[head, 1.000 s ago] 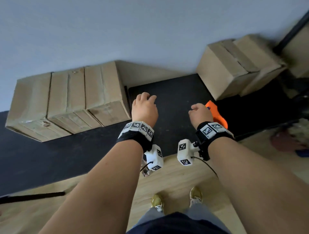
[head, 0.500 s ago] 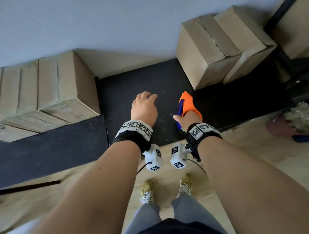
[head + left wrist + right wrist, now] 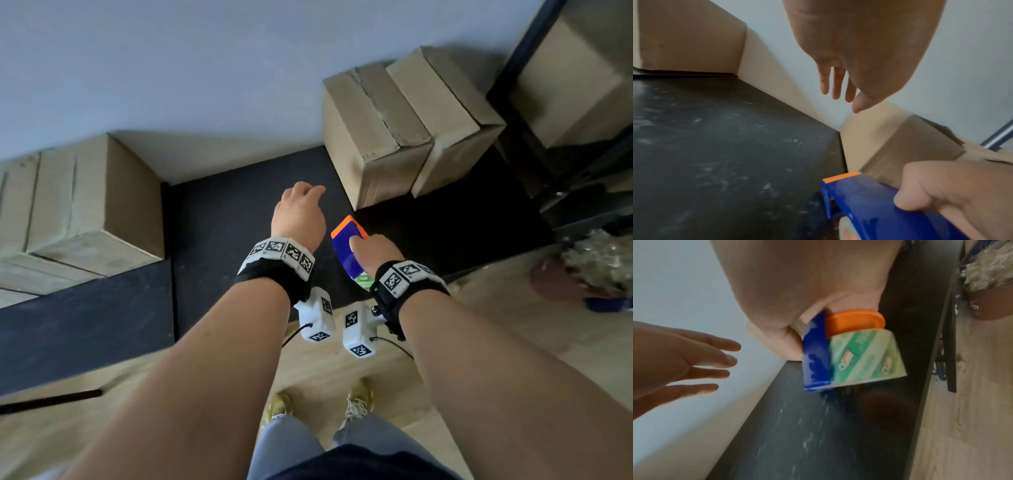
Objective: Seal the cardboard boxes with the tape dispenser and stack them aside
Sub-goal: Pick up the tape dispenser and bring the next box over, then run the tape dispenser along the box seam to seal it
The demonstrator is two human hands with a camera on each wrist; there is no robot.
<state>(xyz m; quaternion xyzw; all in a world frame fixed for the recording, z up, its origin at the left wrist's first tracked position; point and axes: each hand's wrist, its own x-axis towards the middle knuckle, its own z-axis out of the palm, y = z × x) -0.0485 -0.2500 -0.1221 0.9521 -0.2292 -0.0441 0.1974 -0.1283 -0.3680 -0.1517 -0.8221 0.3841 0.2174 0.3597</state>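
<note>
My right hand (image 3: 373, 248) grips a blue and orange tape dispenser (image 3: 347, 246) with a green patterned tape roll (image 3: 865, 356), held just above the black table (image 3: 239, 219). My left hand (image 3: 301, 212) hovers open over the table beside it, fingers (image 3: 835, 82) straight and holding nothing. Two cardboard boxes (image 3: 387, 130) stand side by side at the table's back right, close ahead of both hands. Several more cardboard boxes (image 3: 85, 202) sit at the left against the wall.
A dark shelf frame (image 3: 534, 61) holding another cardboard box (image 3: 575, 75) stands at the far right. A brown pot with crumpled plastic (image 3: 596, 270) sits on the wooden floor (image 3: 496, 325) right of the table. My feet stand near the table's front edge.
The view swung right, toward the two boxes at the back right. My right hand turned the dispenser so its blue side faces up. My left hand reached further forward toward those boxes.
</note>
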